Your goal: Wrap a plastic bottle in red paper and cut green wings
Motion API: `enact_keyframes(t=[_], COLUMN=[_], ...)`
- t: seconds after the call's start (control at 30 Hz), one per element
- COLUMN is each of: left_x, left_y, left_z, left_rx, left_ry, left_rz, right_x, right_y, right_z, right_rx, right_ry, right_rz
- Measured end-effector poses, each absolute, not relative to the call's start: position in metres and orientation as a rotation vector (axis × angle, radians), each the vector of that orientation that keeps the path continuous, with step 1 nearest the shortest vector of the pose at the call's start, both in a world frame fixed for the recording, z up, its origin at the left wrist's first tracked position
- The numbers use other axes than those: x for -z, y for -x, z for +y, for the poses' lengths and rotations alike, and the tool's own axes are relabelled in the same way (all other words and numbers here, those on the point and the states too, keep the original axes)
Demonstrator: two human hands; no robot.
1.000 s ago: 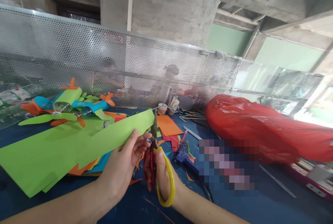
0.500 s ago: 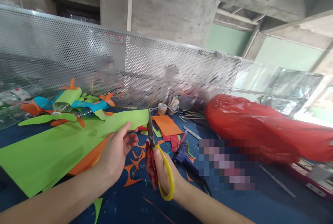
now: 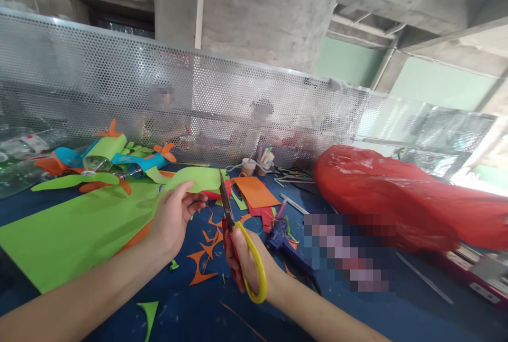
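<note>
My left hand (image 3: 169, 223) pinches a light green paper piece (image 3: 204, 179) between thumb and fingers. The piece has a rounded outline and reaches right toward the blades. My right hand (image 3: 248, 260) is wrapped round the scissors (image 3: 260, 278), which have one yellow and one red handle loop. Their blades point up and stand at the right end of the green piece. Whether they touch the paper is hard to tell. A large green sheet (image 3: 75, 231) lies under and left of my left hand. Orange paper scraps (image 3: 202, 268) are scattered between my hands.
Paper-bladed bottle models (image 3: 99, 159) stand at the back left beside clear bottles (image 3: 24, 146). Right of the scissors lies a blue glue gun (image 3: 280, 236), with an orange sheet (image 3: 256, 191) behind it. A red plastic bag (image 3: 377, 188) fills the right. A perforated metal screen (image 3: 238, 93) borders the back.
The scissors blades have tilted left, and their tip has moved left along the green paper. My left hand has shifted slightly left with the paper. A small green scrap now shows below it.
</note>
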State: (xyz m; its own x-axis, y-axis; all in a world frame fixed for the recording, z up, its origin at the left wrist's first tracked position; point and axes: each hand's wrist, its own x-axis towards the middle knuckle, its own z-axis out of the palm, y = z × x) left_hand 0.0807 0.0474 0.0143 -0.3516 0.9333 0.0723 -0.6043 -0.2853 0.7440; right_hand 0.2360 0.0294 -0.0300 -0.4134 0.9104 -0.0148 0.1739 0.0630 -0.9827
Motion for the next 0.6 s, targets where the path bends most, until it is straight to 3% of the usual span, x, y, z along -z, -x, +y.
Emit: enact_keyframes(t=[0.6], left_x=[-0.003], left_y=[-0.06], left_z=[0.064], left_rx=[-1.766], left_ry=[-0.991], left_rz=[0.814], right_x=[0.027], right_y=[-0.24], right_z=[0.034], right_rx=[-1.285], right_ry=[1.224], right_rz=[-1.945])
